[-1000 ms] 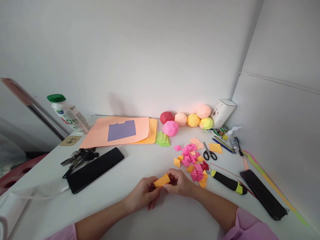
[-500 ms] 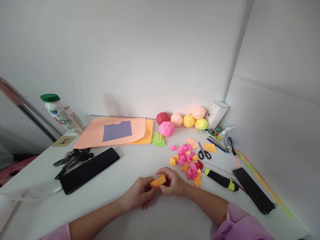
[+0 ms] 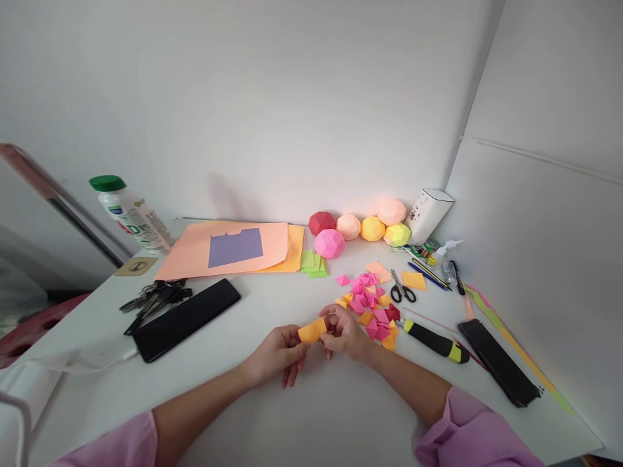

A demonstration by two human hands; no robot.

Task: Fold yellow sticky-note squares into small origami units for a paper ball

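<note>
A small piece of orange paper [image 3: 312, 331] is held up over the table between both hands. The fingers of my left hand [image 3: 277, 353] pinch its left end. My right hand [image 3: 346, 334] has its right end between thumb and fingers, which partly hide that edge. Just beyond my right hand lies a loose heap of folded paper pieces [image 3: 363, 299], mostly pink with some orange and a dark red one. Several faceted paper balls [image 3: 329, 244] in pink, red, peach, orange and yellow stand against the back wall.
Scissors [image 3: 400, 287], an orange sheet [image 3: 413, 280] and a black-and-green handled tool [image 3: 437, 341] lie to the right, by a black case [image 3: 499, 363]. At left are a black phone-like slab [image 3: 187, 319], keys [image 3: 158, 298] and a green-capped bottle [image 3: 134, 217]. Large peach sheets [image 3: 182, 256] lie behind.
The orange paper has tilted and now shows more of its broad face. Both hands have risen slightly in the picture, and the camera view has shifted a little.
</note>
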